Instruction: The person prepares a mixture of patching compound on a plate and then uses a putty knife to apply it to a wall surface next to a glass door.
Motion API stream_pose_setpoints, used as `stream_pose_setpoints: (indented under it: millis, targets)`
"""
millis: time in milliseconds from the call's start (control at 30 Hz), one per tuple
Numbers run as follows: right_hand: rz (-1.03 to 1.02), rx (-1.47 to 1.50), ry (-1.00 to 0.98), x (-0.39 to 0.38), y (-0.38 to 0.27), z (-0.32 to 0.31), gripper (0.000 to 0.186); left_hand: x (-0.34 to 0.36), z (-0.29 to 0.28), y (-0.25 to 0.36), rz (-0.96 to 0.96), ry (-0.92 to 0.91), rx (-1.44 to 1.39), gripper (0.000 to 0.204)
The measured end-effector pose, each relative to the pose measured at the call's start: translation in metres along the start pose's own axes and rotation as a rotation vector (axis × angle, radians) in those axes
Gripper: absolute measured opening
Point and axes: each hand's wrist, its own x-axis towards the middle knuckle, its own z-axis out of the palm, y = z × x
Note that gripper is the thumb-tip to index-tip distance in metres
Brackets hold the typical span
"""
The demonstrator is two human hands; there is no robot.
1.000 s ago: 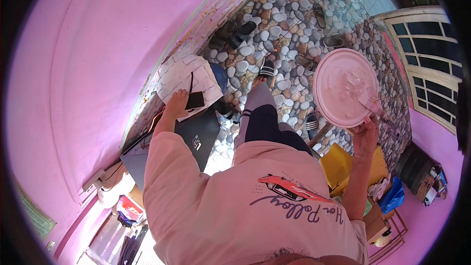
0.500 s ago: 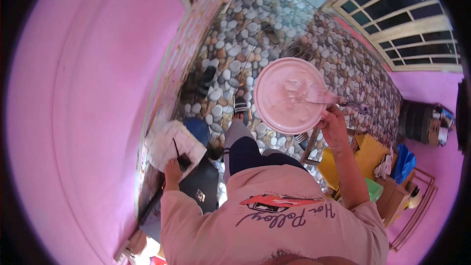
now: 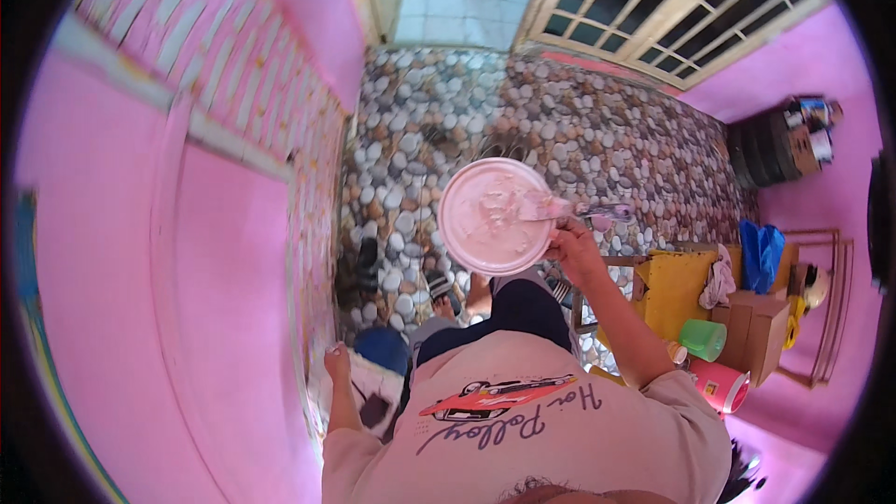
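Observation:
My right hand (image 3: 576,250) is closed on the right edge of a round, shallow pink lid (image 3: 455,241). Thick pale pink paste (image 3: 490,210) is smeared over its inside. Across the lid's right side lies a paste-coated spreading tool (image 3: 539,207), a brush or a scraper, with its dark, partly see-through handle (image 3: 607,213) sticking out past the rim above my fingers. My left hand (image 3: 338,366) is low beside the left wall, just above a whitish block-like surface (image 3: 385,381). Its fingers are too foreshortened to read. A small dark object (image 3: 375,408) rests on that surface, near my left forearm.
Pink walls (image 3: 112,271) rise at left, with whitish slatted panels (image 3: 233,56). The pebble-patterned floor (image 3: 635,140) holds sandals (image 3: 369,266). At right stand a yellow table (image 3: 677,294), a cardboard box (image 3: 751,327), a green container (image 3: 702,340) and stacked tyres (image 3: 770,149).
My view has swung toward the left wall. In the picture, the lid with the tool has shifted left and down. My left hand has moved off the whitish surface beside the dark object, toward the wall.

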Motion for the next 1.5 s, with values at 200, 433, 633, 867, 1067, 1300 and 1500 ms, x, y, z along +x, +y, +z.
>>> stream_pose_setpoints:
  millis: [200,433,633,867,1067,1300,1500]
  targets:
    - [-0.060,0.021,0.030,0.064,-0.038,-0.015,0.021,0.023,0.079,0.315,0.166,-0.391,-0.666,0.038]
    - [-0.125,0.092,0.000,0.150,-0.104,-0.017,0.020,-0.024,0.126,0.594,0.204,-1.051,-1.105,0.054]
    - [-0.177,0.174,-0.031,0.200,-0.152,-0.016,0.020,-0.026,0.153,0.692,0.243,-1.163,-1.148,0.055]
    - [-0.188,0.211,0.062,0.254,-0.190,-0.003,0.023,0.026,0.183,0.770,0.256,-1.295,-1.178,0.054]
    - [-0.183,0.261,0.144,0.316,-0.216,0.028,0.028,0.093,0.192,0.831,0.138,-1.409,-1.125,0.052]
    - [-0.239,0.305,0.239,0.387,-0.255,0.090,0.026,0.184,0.189,0.924,0.296,-1.412,-0.921,0.048]
    - [-0.314,0.255,0.232,0.441,-0.288,0.140,0.027,0.227,0.159,1.004,0.209,-1.447,-0.910,0.049]
